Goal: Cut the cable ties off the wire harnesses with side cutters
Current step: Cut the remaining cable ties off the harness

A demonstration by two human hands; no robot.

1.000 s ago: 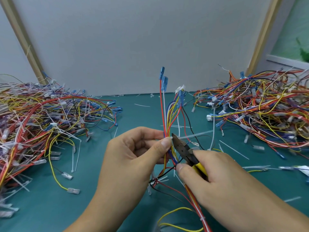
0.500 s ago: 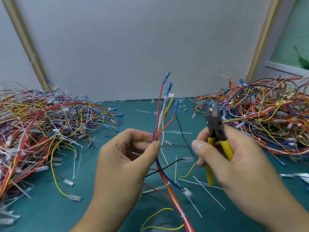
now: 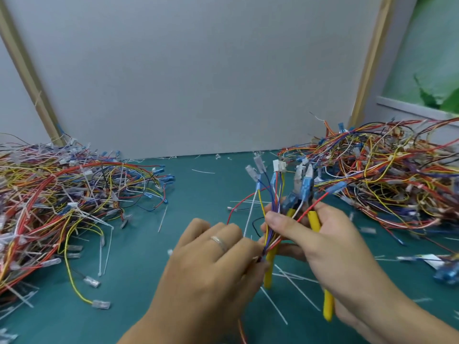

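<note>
Centrally, above the bench [image 3: 139, 294], the right hand [image 3: 323, 247] clamps both cutters [image 3: 301, 194] and harness [image 3: 270, 214], apparently parking the tool while the left hand [image 3: 213, 259], closed on the wires' lower end, steadies them.

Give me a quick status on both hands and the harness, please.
Left hand pinching harness low. Right hand grips harness plus side cutters, jaws up, not cutting. Loose cut ties on mat.
</note>
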